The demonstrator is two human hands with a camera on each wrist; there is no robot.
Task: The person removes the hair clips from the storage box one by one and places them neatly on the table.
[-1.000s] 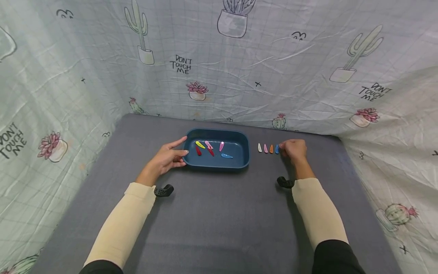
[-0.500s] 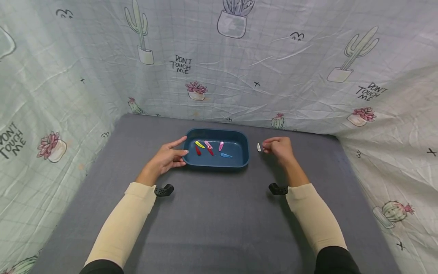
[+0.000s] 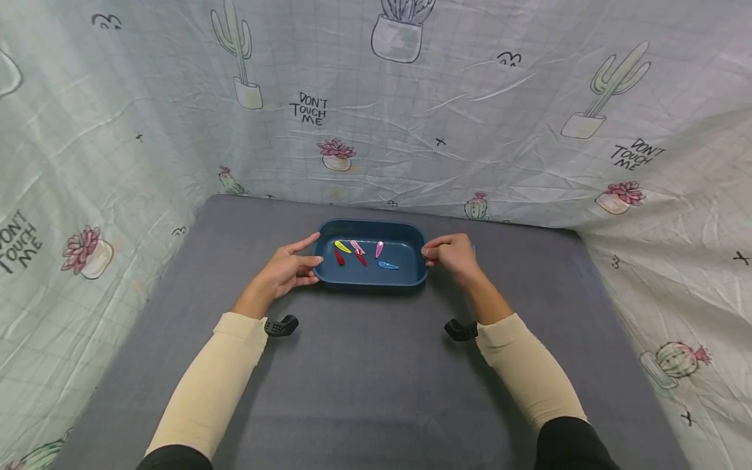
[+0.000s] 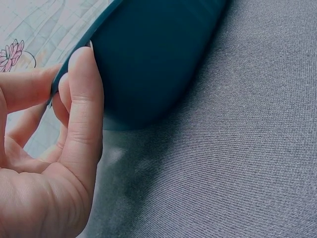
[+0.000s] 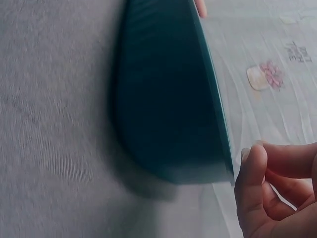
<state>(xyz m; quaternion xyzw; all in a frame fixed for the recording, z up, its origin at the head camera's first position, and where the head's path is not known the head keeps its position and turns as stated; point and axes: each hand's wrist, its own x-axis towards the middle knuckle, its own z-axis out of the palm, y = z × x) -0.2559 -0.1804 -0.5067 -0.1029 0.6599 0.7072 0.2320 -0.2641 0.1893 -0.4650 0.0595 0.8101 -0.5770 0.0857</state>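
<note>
A dark blue rectangular tray (image 3: 368,277) stands on the grey cloth, with several snap hair clips inside: a yellow clip (image 3: 343,247), two pink, two red and a blue clip (image 3: 388,265). My left hand (image 3: 284,271) grips the tray's left end; in the left wrist view the thumb (image 4: 85,99) lies on its wall near the rim. My right hand (image 3: 452,254) is at the tray's right rim, fingers curled, thumb and index tips together; nothing shows between them in the right wrist view. A blue clip (image 3: 474,249) peeks out behind that hand, which hides the other clips on the cloth.
The grey table surface (image 3: 376,378) extends in front of the tray and to both sides. A pale curtain (image 3: 376,130) printed with cacti hangs around the back and sides. A black wrist camera (image 3: 461,330) sits on the right wrist, another on the left.
My right hand has moved left from beside the blue clip at the row's right end, across the row, to the tray's right rim. The blue clip stays on the cloth. My left hand stays put.
</note>
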